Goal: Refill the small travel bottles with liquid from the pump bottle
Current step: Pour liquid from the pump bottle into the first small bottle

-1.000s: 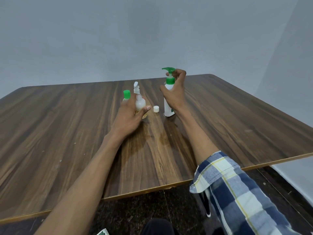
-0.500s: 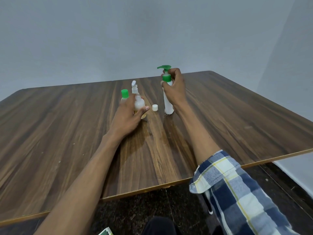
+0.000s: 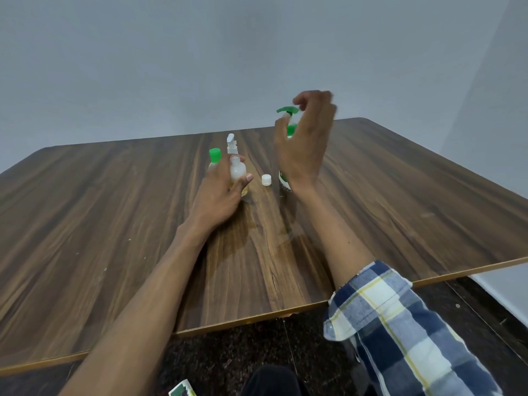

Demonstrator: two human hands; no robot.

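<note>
Wooden table (image 3: pixel 114 224) is carrying everything. The left hand (image 3: pixel 220 192) is gripping an uncapped small bottle (image 3: pixel 237 170) standing upright. The right hand (image 3: pixel 304 144) is hovering with loosely spread fingers, blurred, in front of the green pump bottle (image 3: pixel 287 155). A white cap (image 3: pixel 266 180) is lying between them.

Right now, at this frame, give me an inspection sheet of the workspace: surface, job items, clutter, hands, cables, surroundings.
Surface: wooden table, with a faint wet-looking sheen near the middle.
Job's things: green-topped pump bottle upright, mostly hidden by the right hand; open small bottle with whitish liquid; green-capped bottle and white spray-top bottle behind it; loose white cap on the table.
Clutter: a green and white packet corner at the bottom edge.
Hands: left hand holds the open small bottle; right hand is raised beside the pump head, fingers loosely curled, blurred.
Cables: nothing seen.
Surroundings: plain grey wall, dark speckled floor.
</note>
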